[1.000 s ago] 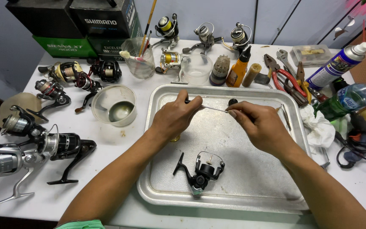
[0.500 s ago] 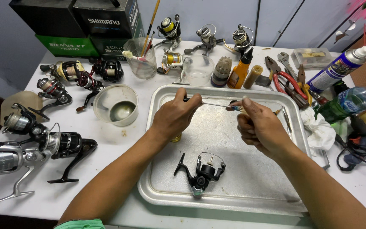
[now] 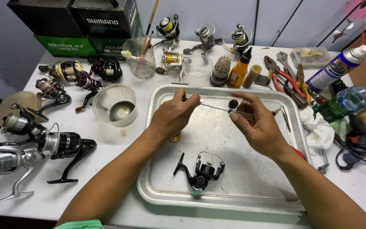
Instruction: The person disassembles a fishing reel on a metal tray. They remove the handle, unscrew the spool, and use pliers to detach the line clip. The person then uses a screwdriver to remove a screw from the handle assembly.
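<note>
Together left hand, right hand pinch thin rod above tray.

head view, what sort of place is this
Likely a fishing reel repair bench: many reels lie on the white table, pliers and a spray can sit nearby, and both hands work over a metal tray.

White table: metal tray, fishing reels (many), tools.

Both forearms bare, no gloves, rings or watch; light green sleeve edge at left arm.
</note>
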